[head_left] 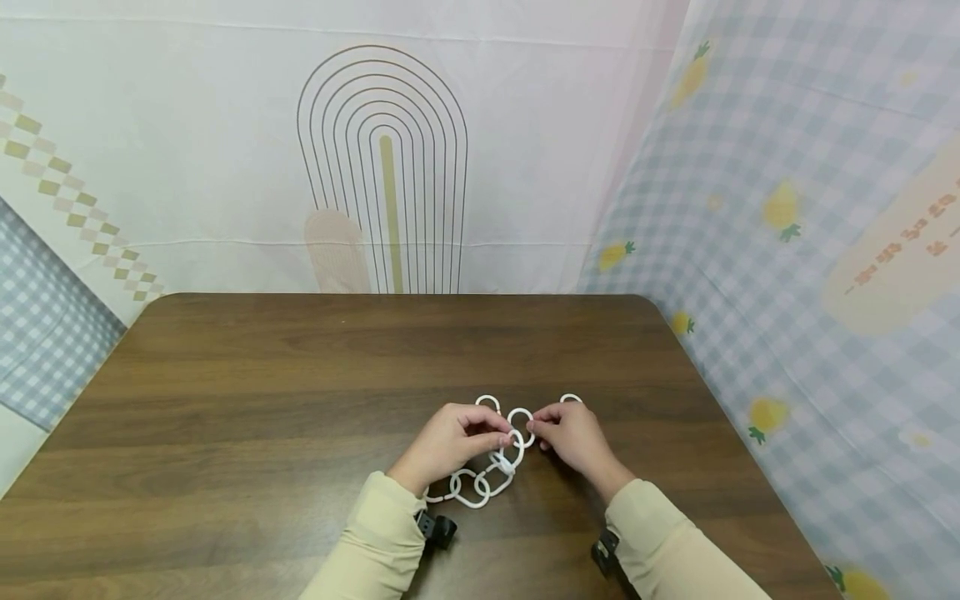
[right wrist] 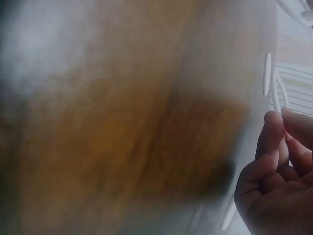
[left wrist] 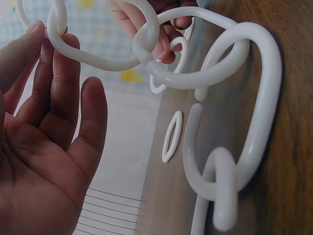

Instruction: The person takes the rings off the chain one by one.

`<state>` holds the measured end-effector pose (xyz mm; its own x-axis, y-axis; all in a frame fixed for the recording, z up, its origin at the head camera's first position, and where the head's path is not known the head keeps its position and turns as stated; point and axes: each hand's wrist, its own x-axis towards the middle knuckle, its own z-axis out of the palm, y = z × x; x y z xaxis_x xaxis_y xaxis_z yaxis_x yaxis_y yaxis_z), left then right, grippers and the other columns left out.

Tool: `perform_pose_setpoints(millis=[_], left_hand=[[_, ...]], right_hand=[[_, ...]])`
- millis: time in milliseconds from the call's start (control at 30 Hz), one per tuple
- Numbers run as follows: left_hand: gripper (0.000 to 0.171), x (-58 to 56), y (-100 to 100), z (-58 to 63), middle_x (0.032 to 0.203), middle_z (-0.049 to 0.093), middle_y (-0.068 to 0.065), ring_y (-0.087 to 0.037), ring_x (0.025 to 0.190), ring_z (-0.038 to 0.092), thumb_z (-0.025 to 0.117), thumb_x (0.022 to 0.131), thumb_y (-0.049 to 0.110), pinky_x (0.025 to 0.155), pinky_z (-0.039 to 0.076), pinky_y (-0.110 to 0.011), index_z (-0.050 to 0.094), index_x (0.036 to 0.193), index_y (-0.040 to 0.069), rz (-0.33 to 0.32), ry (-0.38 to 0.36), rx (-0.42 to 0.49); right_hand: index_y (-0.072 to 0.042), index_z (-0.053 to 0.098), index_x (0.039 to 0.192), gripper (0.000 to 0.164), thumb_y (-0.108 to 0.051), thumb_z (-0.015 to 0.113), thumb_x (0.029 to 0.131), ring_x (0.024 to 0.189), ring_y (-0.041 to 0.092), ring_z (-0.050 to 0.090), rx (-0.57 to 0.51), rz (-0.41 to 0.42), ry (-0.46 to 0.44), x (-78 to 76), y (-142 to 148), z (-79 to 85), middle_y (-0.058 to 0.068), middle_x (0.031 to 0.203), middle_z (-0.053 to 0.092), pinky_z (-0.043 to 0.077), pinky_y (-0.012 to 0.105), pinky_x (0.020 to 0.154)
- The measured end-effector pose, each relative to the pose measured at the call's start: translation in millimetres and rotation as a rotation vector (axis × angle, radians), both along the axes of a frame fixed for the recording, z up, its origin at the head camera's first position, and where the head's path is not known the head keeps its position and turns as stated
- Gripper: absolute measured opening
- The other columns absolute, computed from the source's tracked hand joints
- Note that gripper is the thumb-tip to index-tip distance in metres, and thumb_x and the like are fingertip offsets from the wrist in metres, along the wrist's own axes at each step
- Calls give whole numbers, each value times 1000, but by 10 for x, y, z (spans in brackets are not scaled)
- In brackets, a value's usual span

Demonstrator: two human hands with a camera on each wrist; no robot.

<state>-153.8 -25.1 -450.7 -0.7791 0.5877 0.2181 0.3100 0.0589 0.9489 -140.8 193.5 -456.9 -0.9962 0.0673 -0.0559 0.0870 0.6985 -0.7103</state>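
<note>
In the head view, my left hand (head_left: 453, 437) pinches a white plastic chain link (head_left: 522, 450) between thumb and index finger. From it a string of joined white links (head_left: 474, 505) runs down to the table, partly behind the left wrist. My right hand (head_left: 576, 440) pinches another white link (head_left: 520, 409) close beside the left fingertips. Those two links overlap; whether they are fully hooked I cannot tell from here. Up close in the left wrist view, one large link (left wrist: 266, 98) shows a narrow gap in its side. Thumb and finger hold a thin link (right wrist: 276, 95) in the right wrist view.
Loose white links lie on the brown wooden table (head_left: 225, 400): one link (head_left: 487, 397) beyond the left hand, another link (head_left: 571, 396) behind the right. Patterned cloth (head_left: 525, 150) hangs along the table's back and right sides.
</note>
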Motion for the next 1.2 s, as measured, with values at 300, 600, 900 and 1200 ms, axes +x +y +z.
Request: perform_pose_setpoints(millis=[300, 600, 900, 1200], left_hand=[[8, -8, -4, 4, 88, 73, -4, -5, 80, 62, 76, 90, 11, 72, 52, -20, 77, 96, 5, -5, 10, 6], [9, -8, 10, -7, 88, 74, -3, -5, 80, 63, 77, 89, 12, 72, 52, -20, 77, 96, 6, -8, -5, -11], [11, -11, -6, -9, 88, 73, -4, -4, 79, 62, 76, 89, 12, 71, 52, -19, 76, 96, 3, -11, -5, 3], [9, -14, -10, -19, 89, 74, -4, -4, 80, 63, 77, 89, 12, 72, 53, -20, 77, 95, 6, -14, 3, -2]], right_hand=[[-6, 77, 88, 8, -14, 76, 89, 55, 10, 61, 15, -16, -36, -73, -16, -17, -2, 63, 66, 47, 26, 59], [-8, 77, 83, 9, -15, 76, 88, 54, 11, 60, 34, -27, -43, -178, -39, -36, -2, 60, 64, 45, 25, 56], [-10, 77, 81, 9, -16, 75, 87, 56, 10, 59, 68, -47, -78, -251, -75, -20, -2, 60, 64, 45, 26, 56], [-11, 77, 79, 9, -17, 77, 86, 55, 11, 59, 106, -56, -74, -304, -98, -1, -3, 58, 64, 44, 26, 54]])
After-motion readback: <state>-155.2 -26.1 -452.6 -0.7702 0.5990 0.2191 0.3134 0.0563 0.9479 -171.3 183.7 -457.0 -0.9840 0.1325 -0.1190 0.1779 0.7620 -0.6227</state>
